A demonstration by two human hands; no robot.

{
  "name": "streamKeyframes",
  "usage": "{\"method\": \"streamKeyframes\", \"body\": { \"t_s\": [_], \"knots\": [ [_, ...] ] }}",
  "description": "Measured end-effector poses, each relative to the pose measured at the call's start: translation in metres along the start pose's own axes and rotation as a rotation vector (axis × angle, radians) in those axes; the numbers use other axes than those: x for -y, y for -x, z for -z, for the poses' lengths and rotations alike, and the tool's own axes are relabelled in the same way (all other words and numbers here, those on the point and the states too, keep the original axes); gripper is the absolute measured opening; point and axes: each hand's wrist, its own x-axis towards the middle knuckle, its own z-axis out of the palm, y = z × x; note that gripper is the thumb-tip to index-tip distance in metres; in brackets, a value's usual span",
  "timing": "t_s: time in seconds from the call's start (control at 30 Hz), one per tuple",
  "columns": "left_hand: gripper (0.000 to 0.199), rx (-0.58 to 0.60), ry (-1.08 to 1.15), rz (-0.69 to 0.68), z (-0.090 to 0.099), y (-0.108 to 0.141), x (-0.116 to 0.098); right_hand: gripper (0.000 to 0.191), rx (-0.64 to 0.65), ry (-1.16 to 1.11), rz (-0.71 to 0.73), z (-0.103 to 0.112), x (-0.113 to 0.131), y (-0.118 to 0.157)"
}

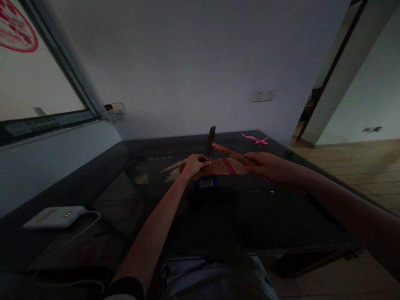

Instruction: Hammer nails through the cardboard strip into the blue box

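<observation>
My right hand (264, 165) is wrapped round the wooden handle of a hammer (229, 151). Its dark metal head is raised just above my left hand (196, 163), at the far side of the fingertips. The left thumb and fingers are pinched together over a flat tan patterned piece (220, 166) with a red band. Something small and pale shows at those fingertips, too small to name. Beneath the tan piece sits a blue box (205, 182) with a white label. My left hand covers part of the piece's left end.
A dark glossy table (250, 225) stands against the wall. On its left lies a white power bank (58, 217) with a white cable (79, 234). A pink ribbon (256, 138) lies at the back right, and two small shiny bits (272, 192) lie nearer on the right.
</observation>
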Motion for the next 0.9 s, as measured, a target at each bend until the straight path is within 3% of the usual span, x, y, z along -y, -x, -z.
{"method": "streamKeyframes", "body": {
  "t_s": [0.63,0.9],
  "knots": [
    [0.020,0.018,-0.043,0.006,0.001,0.000,0.000,0.023,0.140,0.186,-0.076,-0.006,0.002,0.001],
    [0.020,0.022,-0.041,0.008,0.001,-0.002,0.001,0.023,0.082,0.141,-0.084,-0.005,0.001,0.002]
  ]
}}
